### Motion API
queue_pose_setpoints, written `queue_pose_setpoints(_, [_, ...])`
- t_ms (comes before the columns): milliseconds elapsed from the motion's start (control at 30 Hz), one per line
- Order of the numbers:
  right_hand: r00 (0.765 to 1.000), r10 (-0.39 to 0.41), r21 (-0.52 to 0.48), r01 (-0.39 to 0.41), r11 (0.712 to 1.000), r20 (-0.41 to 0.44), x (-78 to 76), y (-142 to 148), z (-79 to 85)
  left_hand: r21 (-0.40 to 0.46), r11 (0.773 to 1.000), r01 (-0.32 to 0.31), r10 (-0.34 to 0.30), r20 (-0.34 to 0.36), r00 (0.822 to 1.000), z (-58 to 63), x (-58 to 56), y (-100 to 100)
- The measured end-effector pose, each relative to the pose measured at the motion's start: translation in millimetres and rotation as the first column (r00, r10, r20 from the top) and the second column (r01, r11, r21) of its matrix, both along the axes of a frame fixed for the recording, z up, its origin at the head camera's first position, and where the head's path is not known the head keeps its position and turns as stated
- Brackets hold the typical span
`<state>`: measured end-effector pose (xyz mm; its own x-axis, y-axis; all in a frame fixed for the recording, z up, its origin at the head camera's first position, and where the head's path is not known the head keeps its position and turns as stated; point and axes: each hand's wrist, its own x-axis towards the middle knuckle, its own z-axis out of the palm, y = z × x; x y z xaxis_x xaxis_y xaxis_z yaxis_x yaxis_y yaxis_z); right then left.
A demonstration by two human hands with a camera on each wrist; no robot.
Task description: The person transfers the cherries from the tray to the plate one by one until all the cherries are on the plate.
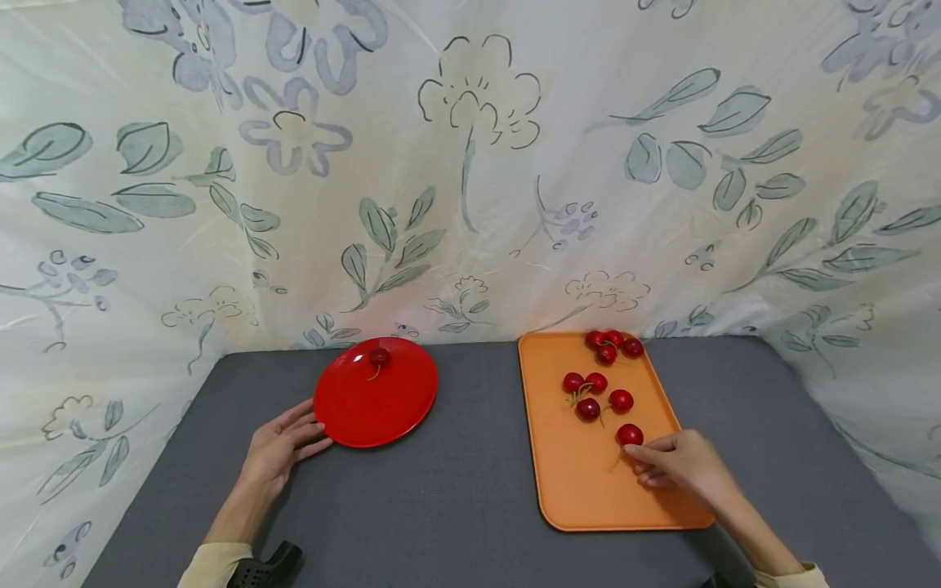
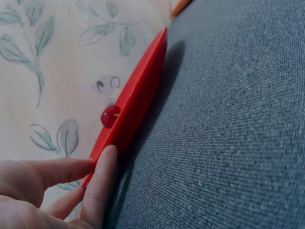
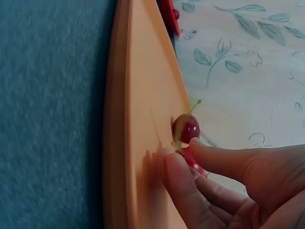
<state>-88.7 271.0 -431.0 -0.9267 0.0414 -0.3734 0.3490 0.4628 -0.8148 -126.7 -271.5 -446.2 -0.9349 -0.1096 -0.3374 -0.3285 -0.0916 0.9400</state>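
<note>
My right hand (image 1: 672, 465) is over the near right part of an orange tray (image 1: 581, 494), its thumb and forefinger pinching a red cherry (image 1: 630, 435). In the right wrist view the fingertips partly hide this cherry (image 3: 193, 163), and a darker cherry (image 3: 186, 128) shows just past it. At the left edge of a round red plate (image 1: 375, 408), the extended fingers of my left hand (image 1: 275, 449) touch the rim. One cherry (image 1: 379, 357) with its stem lies toward the back of the plate.
Several more cherries lie on the tray, one group (image 1: 588, 408) in the middle and another (image 1: 606, 354) at its far edge. Plate and tray stand apart on a dark grey cloth-covered table (image 1: 470, 490). A flower-patterned curtain (image 1: 470, 204) hangs behind the table.
</note>
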Motion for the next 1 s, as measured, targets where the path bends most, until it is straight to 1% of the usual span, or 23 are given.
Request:
queue_pose_setpoints(200, [0.999,-0.032,0.070,0.032,0.997,-0.002,-7.7,3,-3.9,0.009,1.000,-0.001,0.001,0.003,1.000,-0.2,-0.3,0])
queue_pose_setpoints(267, [0.999,-0.031,0.119,0.032,0.992,-0.014,-9.2,2,-4.7,0.011,1.000,-0.004,0.004,0.005,1.000,-0.2,-0.2,0])
queue_pose_setpoints(400, [0.999,0.022,0.239,-0.010,0.971,-0.047,-8.7,-3,-4.3,0.004,1.000,-0.001,0.001,0.005,1.000,0.0,0.8,1])
queue_pose_setpoints(467, [0.997,0.048,0.277,-0.030,0.960,-0.058,-8.1,-6,-3.6,-0.003,1.000,-0.002,0.003,0.006,1.000,-0.7,1.3,0])
queue_pose_setpoints(567, [0.996,0.060,0.297,-0.040,0.954,-0.060,-7.8,-11,-3.1,-0.004,1.000,-0.006,0.006,0.010,1.000,-1.6,1.8,0])
queue_pose_setpoints(633, [0.997,0.052,0.299,-0.033,0.954,-0.058,-7.8,-12,-2.7,-0.003,1.000,-0.011,0.011,0.013,1.000,-2.3,1.6,0])
queue_pose_setpoints(833, [0.996,0.063,0.339,-0.036,0.940,-0.069,-9.3,-15,-2.0,0.000,1.000,-0.006,0.006,0.003,1.000,-2.9,0.0,-1])
queue_pose_setpoints(1000, [0.997,0.064,0.322,-0.046,0.946,-0.044,-14.0,-15,-1.5,0.001,1.000,-0.003,0.003,0.002,1.000,-2.5,-0.6,-1])
